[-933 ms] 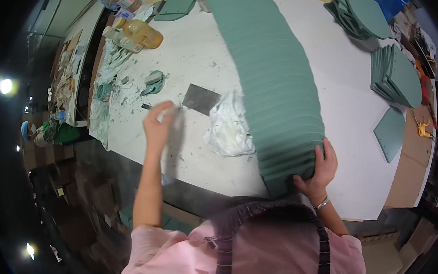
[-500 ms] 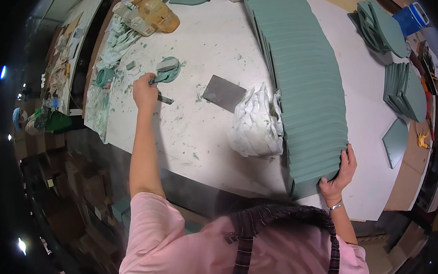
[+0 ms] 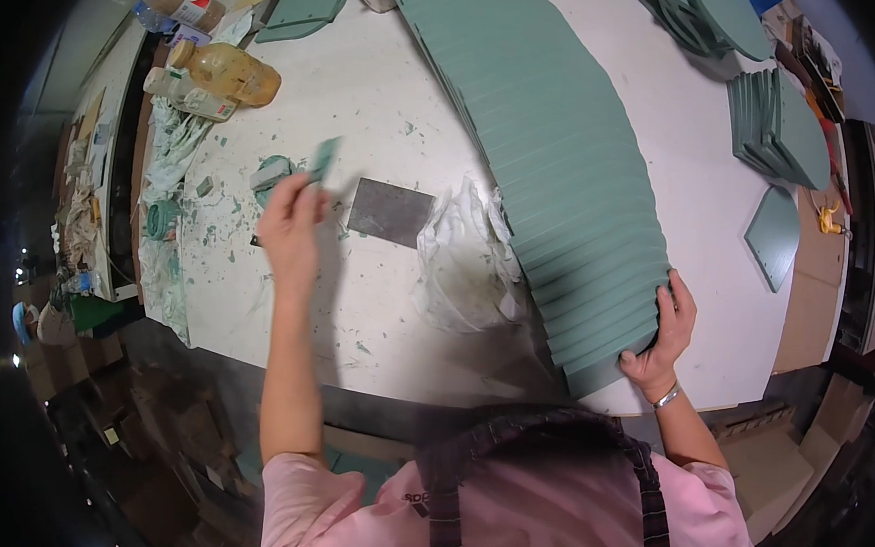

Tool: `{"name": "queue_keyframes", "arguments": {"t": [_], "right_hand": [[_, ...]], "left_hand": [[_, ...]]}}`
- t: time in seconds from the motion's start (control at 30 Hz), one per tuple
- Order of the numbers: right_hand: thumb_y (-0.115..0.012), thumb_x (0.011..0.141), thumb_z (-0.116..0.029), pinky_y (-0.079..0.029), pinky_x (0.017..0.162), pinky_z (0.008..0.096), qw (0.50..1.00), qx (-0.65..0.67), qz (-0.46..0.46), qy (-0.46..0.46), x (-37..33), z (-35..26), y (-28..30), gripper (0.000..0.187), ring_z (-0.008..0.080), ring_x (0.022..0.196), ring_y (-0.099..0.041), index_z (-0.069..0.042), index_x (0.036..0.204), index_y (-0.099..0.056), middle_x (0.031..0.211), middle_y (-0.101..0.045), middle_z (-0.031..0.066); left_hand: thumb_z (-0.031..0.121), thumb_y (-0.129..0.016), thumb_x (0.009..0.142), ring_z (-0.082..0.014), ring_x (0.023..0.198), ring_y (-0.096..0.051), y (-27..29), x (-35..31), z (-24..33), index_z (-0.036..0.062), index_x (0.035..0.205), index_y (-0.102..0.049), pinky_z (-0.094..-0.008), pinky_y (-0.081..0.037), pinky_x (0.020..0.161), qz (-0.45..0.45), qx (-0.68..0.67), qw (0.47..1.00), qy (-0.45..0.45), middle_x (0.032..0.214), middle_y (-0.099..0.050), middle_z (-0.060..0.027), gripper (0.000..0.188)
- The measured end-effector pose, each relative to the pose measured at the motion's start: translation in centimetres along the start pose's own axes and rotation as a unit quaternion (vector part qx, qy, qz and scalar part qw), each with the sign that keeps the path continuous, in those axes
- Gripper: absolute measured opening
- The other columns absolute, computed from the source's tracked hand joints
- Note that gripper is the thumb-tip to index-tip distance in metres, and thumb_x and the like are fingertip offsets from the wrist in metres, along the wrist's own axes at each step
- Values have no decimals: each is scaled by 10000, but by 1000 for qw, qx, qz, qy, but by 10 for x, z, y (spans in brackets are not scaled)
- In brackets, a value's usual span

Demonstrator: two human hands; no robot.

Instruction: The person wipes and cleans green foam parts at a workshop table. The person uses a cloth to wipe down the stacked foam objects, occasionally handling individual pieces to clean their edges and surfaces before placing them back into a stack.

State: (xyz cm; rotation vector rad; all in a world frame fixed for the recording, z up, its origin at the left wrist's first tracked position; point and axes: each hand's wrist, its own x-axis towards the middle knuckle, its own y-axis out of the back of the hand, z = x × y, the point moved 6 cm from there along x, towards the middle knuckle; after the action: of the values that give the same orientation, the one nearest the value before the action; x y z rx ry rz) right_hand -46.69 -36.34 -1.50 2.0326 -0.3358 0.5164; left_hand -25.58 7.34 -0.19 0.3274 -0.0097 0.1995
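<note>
My left hand [image 3: 290, 224] is raised over the table with its fingers closed on a small scraper [image 3: 325, 159], its flat blade green and blurred by motion. Just beyond that hand lies a round patch of green putty [image 3: 281, 167] with a grey block [image 3: 267, 175] on it, partly hidden by the fingers. My right hand [image 3: 662, 332] grips the near right end of a long row of overlapping green panels [image 3: 555, 150], thumb on the front edge and fingers along the side.
A dark grey rectangular sheet [image 3: 391, 212] lies mid-table beside a crumpled white cloth [image 3: 468, 265]. Bottles, among them a yellowish one [image 3: 231, 73], stand or lie at the far left. More green panels [image 3: 782, 129] are stacked at right, with a single panel [image 3: 773, 239] nearer.
My left hand has lifted the scraper away from the putty and swung it to the right, toward the grey sheet. The right hand keeps its hold; the whole view has shifted.
</note>
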Motion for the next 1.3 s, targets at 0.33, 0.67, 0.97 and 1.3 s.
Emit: {"name": "queue_keyframes", "arguments": {"t": [0.33, 0.67, 0.97, 1.3], "right_hand": [[-478, 897, -664, -445, 984, 505, 1000, 7, 3, -8, -2, 3, -3, 800, 447, 1199, -565, -40, 1394, -518, 1380, -531, 295], [-464, 896, -680, -438, 997, 515, 1000, 0, -5, -6, -3, 3, -4, 811, 461, 1200, -560, -38, 1389, -514, 1385, -526, 300], [-483, 890, -677, -438, 997, 517, 1000, -2, -6, -5, -3, 2, -3, 812, 464, 1201, -559, -36, 1387, -515, 1385, -525, 302], [-487, 896, -665, -441, 992, 515, 1000, -9, -10, -2, -3, 3, -2, 801, 467, 1194, -564, -29, 1383, -515, 1383, -522, 306]], "left_hand": [[51, -616, 959, -57, 674, -529, -104, 4, 58, -28, 931, -674, -214, -417, 613, -93, 110, 978, -148, 724, -622, -4, 102], [33, -637, 938, -80, 648, -561, -103, 11, 68, -33, 929, -685, -223, -448, 605, -77, 160, 958, -224, 711, -628, -33, 82], [27, -650, 925, -101, 651, -577, -101, 22, 77, -40, 931, -684, -239, -458, 616, -103, 181, 952, -222, 727, -640, -51, 76], [8, -654, 881, -179, 622, -583, -104, 28, 82, -15, 908, -692, -301, -453, 597, -132, 171, 950, -227, 723, -642, -102, 52]]}}
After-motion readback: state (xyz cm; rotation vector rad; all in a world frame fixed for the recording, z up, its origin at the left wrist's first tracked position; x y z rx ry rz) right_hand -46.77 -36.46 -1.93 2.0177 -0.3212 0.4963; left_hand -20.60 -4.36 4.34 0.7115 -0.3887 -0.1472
